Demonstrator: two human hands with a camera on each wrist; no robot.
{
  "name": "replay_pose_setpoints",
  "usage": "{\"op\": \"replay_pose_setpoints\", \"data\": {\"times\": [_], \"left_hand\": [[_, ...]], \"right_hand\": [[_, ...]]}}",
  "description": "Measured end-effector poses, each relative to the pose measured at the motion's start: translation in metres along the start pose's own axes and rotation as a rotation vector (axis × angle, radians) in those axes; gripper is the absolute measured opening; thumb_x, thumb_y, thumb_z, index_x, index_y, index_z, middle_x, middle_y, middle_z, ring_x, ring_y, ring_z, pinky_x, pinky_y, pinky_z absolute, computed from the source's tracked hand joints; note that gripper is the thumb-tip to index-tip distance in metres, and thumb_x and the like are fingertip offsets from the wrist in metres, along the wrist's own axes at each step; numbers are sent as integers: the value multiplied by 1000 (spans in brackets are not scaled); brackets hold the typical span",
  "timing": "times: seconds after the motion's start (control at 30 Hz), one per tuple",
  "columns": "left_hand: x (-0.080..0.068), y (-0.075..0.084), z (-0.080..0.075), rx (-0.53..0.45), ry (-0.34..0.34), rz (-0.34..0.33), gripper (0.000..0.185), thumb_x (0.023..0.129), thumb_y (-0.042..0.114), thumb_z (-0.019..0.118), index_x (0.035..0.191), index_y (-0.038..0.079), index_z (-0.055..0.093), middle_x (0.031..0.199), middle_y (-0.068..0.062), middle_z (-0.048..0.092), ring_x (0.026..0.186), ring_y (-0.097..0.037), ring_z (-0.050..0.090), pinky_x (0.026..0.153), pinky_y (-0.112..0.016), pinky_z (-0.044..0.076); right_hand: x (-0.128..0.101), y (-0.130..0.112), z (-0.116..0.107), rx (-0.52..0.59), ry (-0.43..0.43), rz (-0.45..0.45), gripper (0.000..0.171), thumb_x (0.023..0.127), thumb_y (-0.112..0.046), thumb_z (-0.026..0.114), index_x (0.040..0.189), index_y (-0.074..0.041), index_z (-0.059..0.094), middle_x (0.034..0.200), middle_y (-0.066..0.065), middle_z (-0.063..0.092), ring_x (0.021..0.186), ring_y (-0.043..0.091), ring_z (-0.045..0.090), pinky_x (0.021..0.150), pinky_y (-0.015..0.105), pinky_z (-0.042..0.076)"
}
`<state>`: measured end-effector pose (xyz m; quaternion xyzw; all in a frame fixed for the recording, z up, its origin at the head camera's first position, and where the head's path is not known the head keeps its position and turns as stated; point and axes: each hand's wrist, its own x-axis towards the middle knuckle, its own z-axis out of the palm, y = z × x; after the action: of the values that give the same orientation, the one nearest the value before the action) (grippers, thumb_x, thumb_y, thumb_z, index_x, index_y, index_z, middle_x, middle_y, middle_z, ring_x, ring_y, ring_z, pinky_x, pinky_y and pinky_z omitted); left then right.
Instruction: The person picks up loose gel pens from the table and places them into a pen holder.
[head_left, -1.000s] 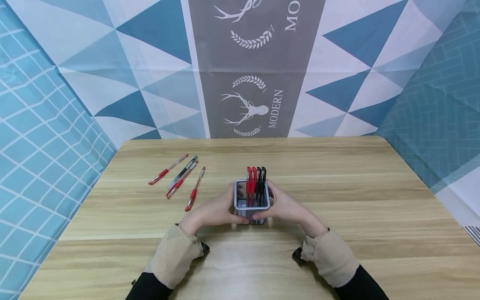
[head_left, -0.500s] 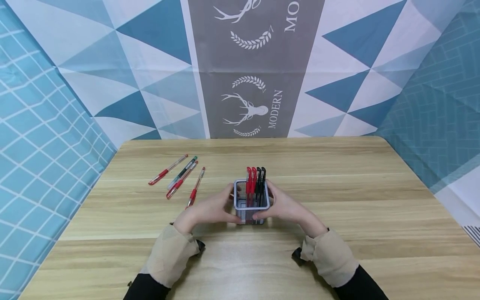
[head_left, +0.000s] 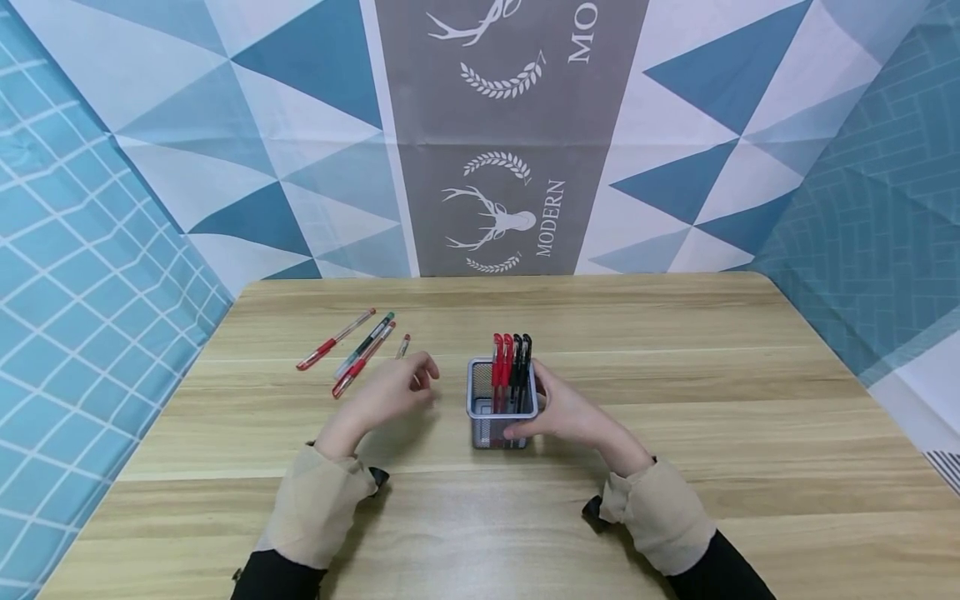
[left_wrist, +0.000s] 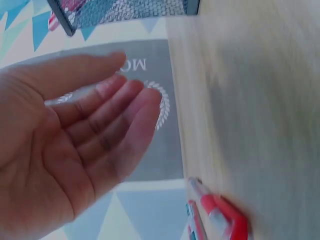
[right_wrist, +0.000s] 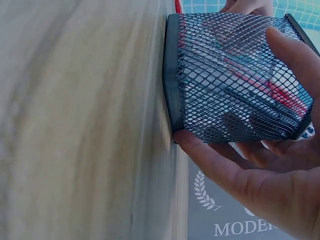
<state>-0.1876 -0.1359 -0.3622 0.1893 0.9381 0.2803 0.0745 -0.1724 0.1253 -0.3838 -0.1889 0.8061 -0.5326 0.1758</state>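
A mesh pen holder (head_left: 487, 429) stands upright on the wooden table in the head view. Inside it lean two red pens (head_left: 502, 367) and two black pens (head_left: 522, 367), caps upward. My right hand (head_left: 567, 410) grips the holder's right side, thumb at the front; the right wrist view shows its fingers around the mesh wall (right_wrist: 235, 80). Apart from the holder, on its left, my left hand (head_left: 382, 402) hovers with relaxed, slightly bent fingers and holds nothing. It partly hides a red pen (head_left: 403, 346). In the left wrist view the palm (left_wrist: 55, 170) is bare.
Left of that pen lie more loose pens: a red pen (head_left: 335, 340), a dark green pen (head_left: 365, 345) and another red pen (head_left: 363, 360). Behind the table (head_left: 660, 333) hangs a patterned cloth (head_left: 315, 150); a blue gridded cloth (head_left: 90, 333) hangs at the left.
My left hand has let go of the pen holder and moved left toward the loose pens, covering most of the nearest red one. My right hand keeps its hold on the holder.
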Motion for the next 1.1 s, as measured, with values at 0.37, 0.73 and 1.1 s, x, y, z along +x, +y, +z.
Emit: {"op": "replay_pose_setpoints", "data": {"times": [0.37, 0.73, 1.1], "left_hand": [[-12, -24, -16, 271, -1, -253, 20, 78, 17, 68, 82, 2, 55, 66, -4, 52, 58, -15, 47, 51, -26, 35], [-17, -33, -11, 263, -118, -348, 25, 78, 19, 66, 79, 3, 47, 65, -4, 48, 58, -17, 45, 50, -25, 34], [-16, -32, -12, 302, -176, -356, 22, 81, 19, 64, 77, 4, 49, 68, -5, 49, 61, -18, 47, 53, -27, 36]], "right_hand": [[-1, 1, 1, 10, 3, -18, 95, 60, -14, 84, 138, -21, 29, 128, 4, 49, 127, 27, 36, 107, 49, 23], [0, 0, 1, -7, 4, 5, 98, 60, -16, 84, 140, -24, 28, 127, 2, 50, 127, 24, 36, 108, 48, 21], [1, 0, 1, 3, 5, -6, 97, 60, -14, 84, 139, -23, 28, 126, 2, 50, 126, 24, 37, 108, 47, 22]]}}
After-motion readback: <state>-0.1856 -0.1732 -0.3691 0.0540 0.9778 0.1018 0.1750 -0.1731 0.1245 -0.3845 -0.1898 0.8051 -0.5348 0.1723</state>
